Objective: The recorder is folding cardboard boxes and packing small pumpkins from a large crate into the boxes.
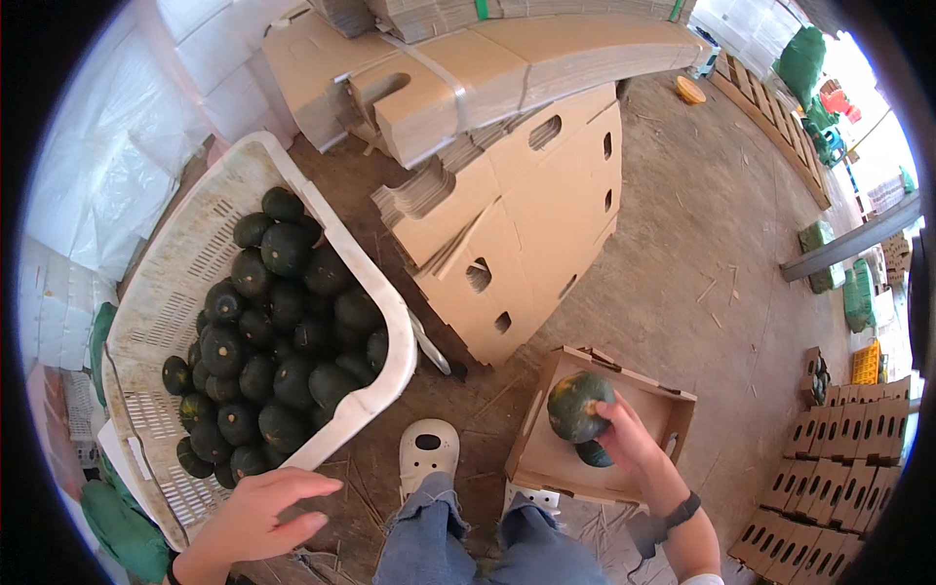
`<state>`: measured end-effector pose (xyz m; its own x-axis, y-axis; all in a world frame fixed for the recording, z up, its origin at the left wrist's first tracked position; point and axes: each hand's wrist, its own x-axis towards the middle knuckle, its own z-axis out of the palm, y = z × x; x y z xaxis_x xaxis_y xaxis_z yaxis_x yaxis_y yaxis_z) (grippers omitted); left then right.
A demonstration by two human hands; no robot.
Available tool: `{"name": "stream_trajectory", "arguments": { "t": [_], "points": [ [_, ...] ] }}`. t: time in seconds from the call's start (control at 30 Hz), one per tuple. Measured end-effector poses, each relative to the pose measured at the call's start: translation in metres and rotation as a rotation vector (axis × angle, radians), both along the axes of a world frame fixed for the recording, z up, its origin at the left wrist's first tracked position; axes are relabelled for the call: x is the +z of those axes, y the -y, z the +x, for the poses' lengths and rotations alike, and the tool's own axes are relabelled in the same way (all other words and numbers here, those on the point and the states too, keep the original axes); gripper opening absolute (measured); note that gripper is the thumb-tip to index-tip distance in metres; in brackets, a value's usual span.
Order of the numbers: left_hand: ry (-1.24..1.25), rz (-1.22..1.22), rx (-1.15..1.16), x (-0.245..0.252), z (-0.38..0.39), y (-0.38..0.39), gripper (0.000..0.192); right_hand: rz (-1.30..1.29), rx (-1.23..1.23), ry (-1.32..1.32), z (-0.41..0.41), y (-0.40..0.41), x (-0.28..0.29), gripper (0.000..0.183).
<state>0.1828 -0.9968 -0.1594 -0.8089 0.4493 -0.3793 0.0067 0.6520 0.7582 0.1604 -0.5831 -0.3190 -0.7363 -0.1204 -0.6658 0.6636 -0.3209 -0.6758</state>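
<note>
My right hand (630,431) grips a dark green squash (578,406) with a yellowish patch, held above a shallow open cardboard box (643,395) on the floor. A second squash (594,454) shows beneath it in the box, partly hidden. At the lower left, my left hand (270,512) is empty, its thumb and fingers apart, by the near rim of a large white plastic crate (398,329). Many dark green squashes (292,380) are heaped inside that crate.
Flattened cardboard boxes (541,212) lie beyond my feet, with a strapped cardboard bundle (497,66) behind. Stacked cardboard trays (819,475) stand at the lower right. A wooden pallet (775,124) and a leaning metal post (848,238) are on the right.
</note>
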Motion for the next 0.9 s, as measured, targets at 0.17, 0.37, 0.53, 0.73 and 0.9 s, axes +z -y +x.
{"name": "stream_trajectory", "arguments": {
  "t": [0.17,0.37,0.53,0.73,0.9],
  "points": [
    [0.193,0.147,0.189,0.002,0.029,-0.005,0.031,-0.337,-0.081,-0.022,-0.002,-0.009,-0.011,0.053],
    [0.706,0.57,0.332,-0.067,0.036,-0.037,0.043,0.813,0.193,-1.047,0.02,0.019,0.028,0.062],
    [1.007,1.034,0.229,-0.103,-0.002,-0.101,0.071,0.739,0.577,-1.833,0.014,0.044,0.053,0.037],
    [0.824,0.915,0.115,-0.096,-0.013,-0.116,0.082,0.259,0.538,-0.984,0.028,0.067,0.057,0.077],
    [0.202,0.702,-0.149,-0.133,0.0,-0.128,0.083,0.734,0.845,-1.065,0.018,0.069,0.06,0.084]
  ]
}}
